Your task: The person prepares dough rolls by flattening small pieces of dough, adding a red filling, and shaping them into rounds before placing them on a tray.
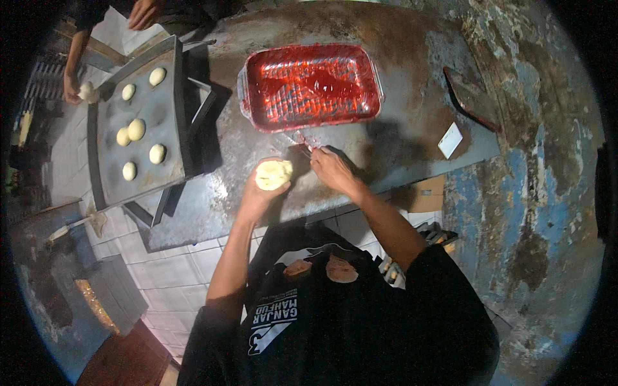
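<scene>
My left hand [255,201] holds a flattened piece of pale yellow dough [273,175] on its palm, over the table's near side. Closed around the handle of a small flat spreading tool [297,139], my right hand [333,171] is just to the right of the dough. Red smears show on the tool, and its blade points left, below the tray's near edge; its exact kind is hard to make out. Beyond both hands stands a clear rectangular dish [244,96], its inside coated with glossy red filling [322,83].
At left, a metal baking tray [138,193] bears several round dough balls [157,154]. Another person's hand [72,89] holds a dough ball at its far left edge; their other hand [144,14] is above. A white card [450,140] and a dark, red-edged flat piece [473,100] lie right.
</scene>
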`<state>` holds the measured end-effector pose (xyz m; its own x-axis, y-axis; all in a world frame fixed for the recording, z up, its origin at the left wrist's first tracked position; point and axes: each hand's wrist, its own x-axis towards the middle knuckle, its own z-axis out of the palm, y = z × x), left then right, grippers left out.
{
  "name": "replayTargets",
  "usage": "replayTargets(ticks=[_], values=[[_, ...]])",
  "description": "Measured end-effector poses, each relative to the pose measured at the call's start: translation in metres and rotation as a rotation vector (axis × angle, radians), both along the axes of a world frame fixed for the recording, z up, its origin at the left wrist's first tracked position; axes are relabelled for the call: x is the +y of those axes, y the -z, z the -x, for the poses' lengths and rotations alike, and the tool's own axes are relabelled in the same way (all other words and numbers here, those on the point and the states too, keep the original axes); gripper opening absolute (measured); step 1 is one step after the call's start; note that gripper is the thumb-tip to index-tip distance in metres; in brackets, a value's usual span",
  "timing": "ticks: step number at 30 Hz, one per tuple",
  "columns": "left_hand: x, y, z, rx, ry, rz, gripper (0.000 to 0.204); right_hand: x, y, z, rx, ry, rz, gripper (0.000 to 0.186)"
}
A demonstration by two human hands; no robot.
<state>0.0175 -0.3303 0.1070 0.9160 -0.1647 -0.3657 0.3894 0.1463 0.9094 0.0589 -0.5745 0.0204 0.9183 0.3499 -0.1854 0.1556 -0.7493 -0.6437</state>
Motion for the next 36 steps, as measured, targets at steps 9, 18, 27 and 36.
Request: replayTargets(ticks=[9,18,27,36], values=[[-0.001,0.005,-0.120,-0.143,-0.028,0.011,0.074,-0.046,-0.032,-0.141,-0.153,0.198,0.459,0.018],[0.019,0.045,-0.142,-0.118,-0.056,-0.234,0.052,-0.029,-0.035,-0.167,0.398,0.208,-0.013,0.022],[-0.051,0.024,-0.148,-0.181,-0.066,-0.677,0.039,0.044,-0.070,-0.054,-0.531,-0.083,0.058,0.034],[-0.053,0.044,-0.066,-0.203,-0.044,-0.121,0.037,-0.034,-0.026,0.040,-0.319,0.067,0.086,0.032]])
